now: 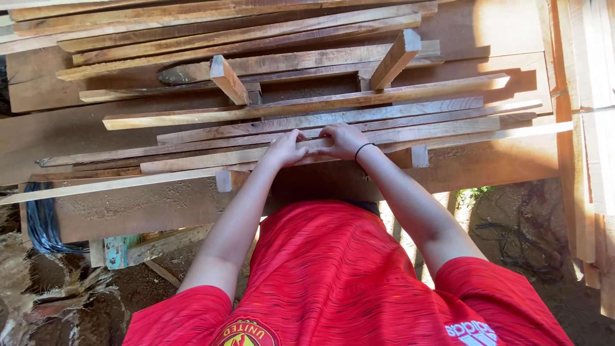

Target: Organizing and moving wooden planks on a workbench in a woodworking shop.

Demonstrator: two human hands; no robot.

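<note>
Outdoors, over bare brown dirt, a rough workbench of broad reddish-brown planks (128, 208) carries a loose heap of long, thin, pale sawn wooden strips (256, 38) lying mostly crosswise, with sun falling on the right end. Two short square-cut wooden blocks (229, 79) stand tilted up out of the heap, one to the left and one further right.

My left hand (285, 148) and my right hand (343, 141) sit close together, nearly touching, on the near edge of the heap. Both rest on the same long, narrow, light-coloured wooden batten (192, 160), which runs across the bench from left to right in front of me. My fingers curl over its top and far side; how tightly they close I cannot tell, as the fingertips are hidden behind the wood. A thin black band (362, 149) circles my right wrist. My forearms reach forward from the short sleeves of my red striped jersey (333, 269).

Left of the bench, a bundle of dark blue-black cable (43, 224) hangs down. Beneath the bench edge sits a worn turquoise-painted piece of wood (116, 251). More pale upright boards (586, 128) lean along the right side, and a small patch of green weeds (473, 192) shows on the ground beside them.
</note>
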